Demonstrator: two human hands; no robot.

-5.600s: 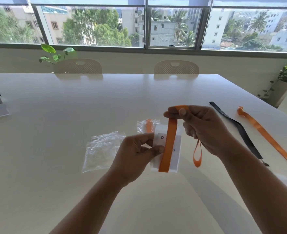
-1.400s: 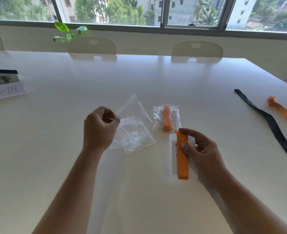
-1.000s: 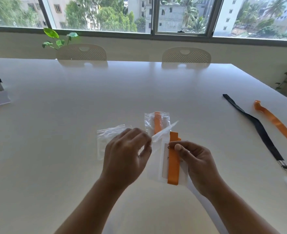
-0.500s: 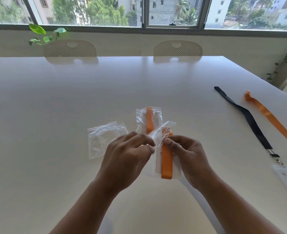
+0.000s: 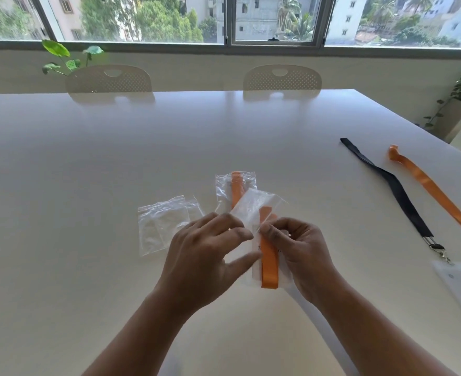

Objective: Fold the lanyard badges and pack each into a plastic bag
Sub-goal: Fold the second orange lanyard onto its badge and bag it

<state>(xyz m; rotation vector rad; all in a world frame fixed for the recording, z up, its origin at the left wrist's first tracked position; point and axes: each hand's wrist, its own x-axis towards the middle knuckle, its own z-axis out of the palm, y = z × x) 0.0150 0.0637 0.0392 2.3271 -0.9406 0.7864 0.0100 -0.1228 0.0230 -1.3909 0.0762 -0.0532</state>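
- The left hand [image 5: 210,256] pinches the mouth of a clear plastic bag [image 5: 253,207] between thumb and fingers, holding it up over the near part of the table [image 5: 115,158].
- The right hand [image 5: 299,253] grips the folded orange lanyard and its badge [image 5: 269,267]; its fingertips close on the top of the fold right at the bag's mouth. The tip of the orange strap looks just inside the bag, while most of the badge hangs out below.
- Judged from this, the current badge is folded and only starting to go in; sliding it fully inside is left.
- Just beyond the held bag, touching it in the view, lies a packed bag [image 5: 236,189] with an orange lanyard inside: one badge appears finished.
- To the left of the held bag, a small pile of empty bags [image 5: 164,223] lies flat on the table, ready for later badges.
- Well to the right of the held bag, a black lanyard [image 5: 392,185] with a clip and card holder and a second orange lanyard [image 5: 435,191] lie stretched out unfolded, so at least two remain to fold and pack.
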